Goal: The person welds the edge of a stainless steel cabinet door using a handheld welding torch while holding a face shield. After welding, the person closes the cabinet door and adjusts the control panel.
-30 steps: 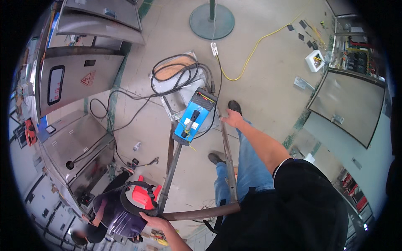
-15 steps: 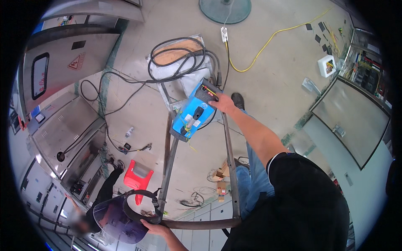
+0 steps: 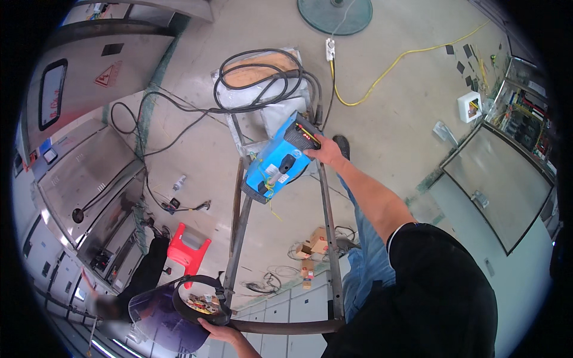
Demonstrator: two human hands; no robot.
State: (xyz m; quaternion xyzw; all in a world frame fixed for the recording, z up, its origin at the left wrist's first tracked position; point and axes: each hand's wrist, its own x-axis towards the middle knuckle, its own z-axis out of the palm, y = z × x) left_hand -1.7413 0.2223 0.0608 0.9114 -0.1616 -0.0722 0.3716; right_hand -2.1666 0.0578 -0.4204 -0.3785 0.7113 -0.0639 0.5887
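Note:
A blue box-shaped welding machine (image 3: 277, 164) with a black top handle and dark end panels sits tilted across a metal frame trolley (image 3: 237, 244). My right hand (image 3: 325, 150) has its fingers curled over the machine's far-end panel, beside small red figures; the fingertips are partly hidden. At the lower left, my left hand (image 3: 219, 332) grips the edge of a face shield (image 3: 164, 322) with a purple-tinted visor and black headband. The shield is beside the trolley's curved near bar (image 3: 286, 327). Black cable (image 3: 256, 106) lies coiled beyond the machine.
A red plastic stool (image 3: 188, 247) stands left of the trolley, near another person in dark trousers (image 3: 143, 268). Cardboard boxes (image 3: 313, 244) and loose wires lie on the floor. Steel cabinets (image 3: 83, 179) line the left. A yellow cable (image 3: 388, 71) runs to a white socket strip (image 3: 330, 49).
The view has shifted slightly. Both hands keep their places, the right on the welding machine and the left on the face shield. The other person has shifted a little.

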